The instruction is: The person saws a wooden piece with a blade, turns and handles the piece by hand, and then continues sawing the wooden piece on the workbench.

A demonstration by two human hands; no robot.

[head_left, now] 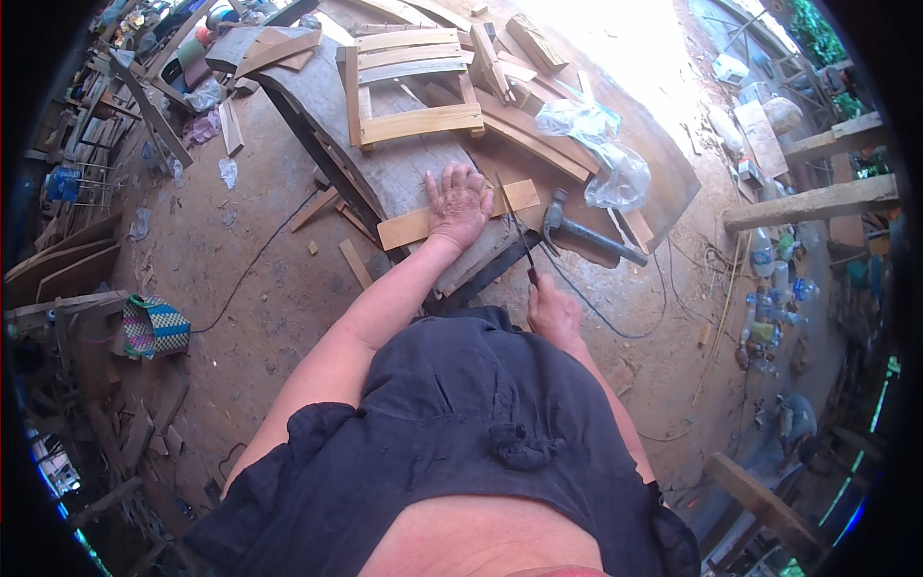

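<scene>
Pale and wooden, a short slat (408,228) lies across the near end of the bench (385,173) under the person's left hand (460,204), which rests flat with fingers slightly spread, gripping nothing. The right hand (555,313) is curled closed on a narrow dark-bladed tool (517,220), its blade crossing the slat just right of the left hand. A hammer (596,238) lies near the slat's right end; a slatted frame (409,126) rests farther up the bench

Place: woodworking workshop | bench: worn, grey-topped workbench (319,94) bearing a pale slatted wooden frame (421,125) | tools: dark-handled metal hammer (593,237), thin dark long-bladed hand tool (517,223) | surroundings: dusty brown floor (279,322), flat brown boards (79,273) at left
</scene>
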